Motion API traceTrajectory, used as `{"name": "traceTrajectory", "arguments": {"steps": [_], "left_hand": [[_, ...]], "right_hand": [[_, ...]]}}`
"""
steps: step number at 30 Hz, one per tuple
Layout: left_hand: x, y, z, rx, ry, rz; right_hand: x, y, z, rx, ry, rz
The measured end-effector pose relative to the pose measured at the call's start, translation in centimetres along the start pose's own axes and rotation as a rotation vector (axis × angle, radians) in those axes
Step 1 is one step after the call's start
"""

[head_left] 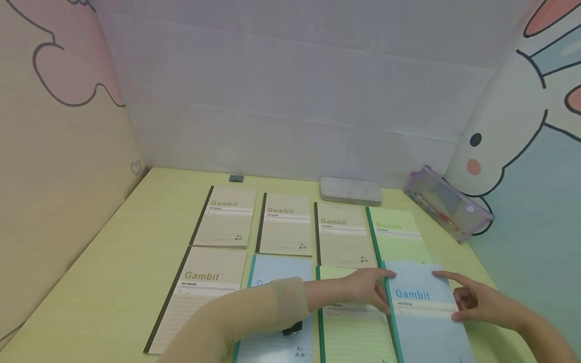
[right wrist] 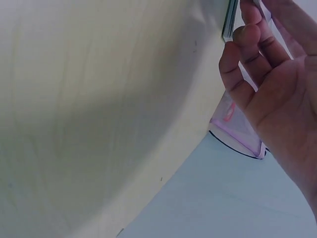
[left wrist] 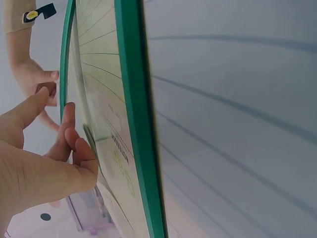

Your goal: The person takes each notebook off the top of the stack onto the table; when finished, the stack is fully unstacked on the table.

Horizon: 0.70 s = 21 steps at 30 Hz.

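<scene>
A blue notebook [head_left: 426, 322] with a green spine lies at the front right, overlapping the lower edge of a green notebook [head_left: 399, 232]. My left hand [head_left: 369, 290] reaches across and pinches its spine side, thumb low and index finger near the top corner. On the opposite edge, my right hand [head_left: 483, 302] grips it between thumb and fingers. The left wrist view shows the left hand [left wrist: 44, 168] with its fingertips at the green spine. Seen from the right wrist, the right hand [right wrist: 282, 84] has curled fingers at the notebook's edge.
Beneath my left forearm lie another green notebook [head_left: 356, 338] and a blue notebook [head_left: 277, 348]. Several beige notebooks [head_left: 204, 292] fill the left and back. A grey case [head_left: 351, 190], a purple-edged pencil pouch [head_left: 447, 204] and a small dark block [head_left: 236, 178] sit along the back.
</scene>
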<state>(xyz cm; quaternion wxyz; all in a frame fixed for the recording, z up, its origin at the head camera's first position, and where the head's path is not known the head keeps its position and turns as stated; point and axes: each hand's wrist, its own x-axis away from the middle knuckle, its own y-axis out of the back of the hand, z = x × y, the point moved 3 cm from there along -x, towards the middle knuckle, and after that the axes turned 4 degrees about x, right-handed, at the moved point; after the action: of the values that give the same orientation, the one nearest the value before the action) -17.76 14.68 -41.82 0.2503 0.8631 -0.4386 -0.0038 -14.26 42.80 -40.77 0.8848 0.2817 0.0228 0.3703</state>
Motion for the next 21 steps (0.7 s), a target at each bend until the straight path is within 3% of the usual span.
{"name": "traceTrajectory", "arguments": {"steps": [7, 11, 16, 19, 21], "left_hand": [[0.3, -0.4, -0.3, -0.007, 0.072, 0.021], [0.3, -0.5, -0.2, 0.013, 0.1, 0.03], [0.4, -0.7, 0.1, 0.024, 0.137, 0.034], [0.4, -0.5, 0.2, 0.031, 0.12, 0.037], [0.5, -0.2, 0.3, 0.045, 0.071, 0.046]], "right_hand": [[0.2, -0.8, -1.7, 0.015, -0.014, 0.008], [0.2, -1.0, -1.9, 0.026, -0.069, 0.033], [0.1, -0.8, -1.7, 0.031, -0.081, 0.063], [0.1, -0.8, -1.7, 0.022, -0.082, 0.076], [0.1, -0.7, -1.7, 0.021, -0.076, 0.081]]}}
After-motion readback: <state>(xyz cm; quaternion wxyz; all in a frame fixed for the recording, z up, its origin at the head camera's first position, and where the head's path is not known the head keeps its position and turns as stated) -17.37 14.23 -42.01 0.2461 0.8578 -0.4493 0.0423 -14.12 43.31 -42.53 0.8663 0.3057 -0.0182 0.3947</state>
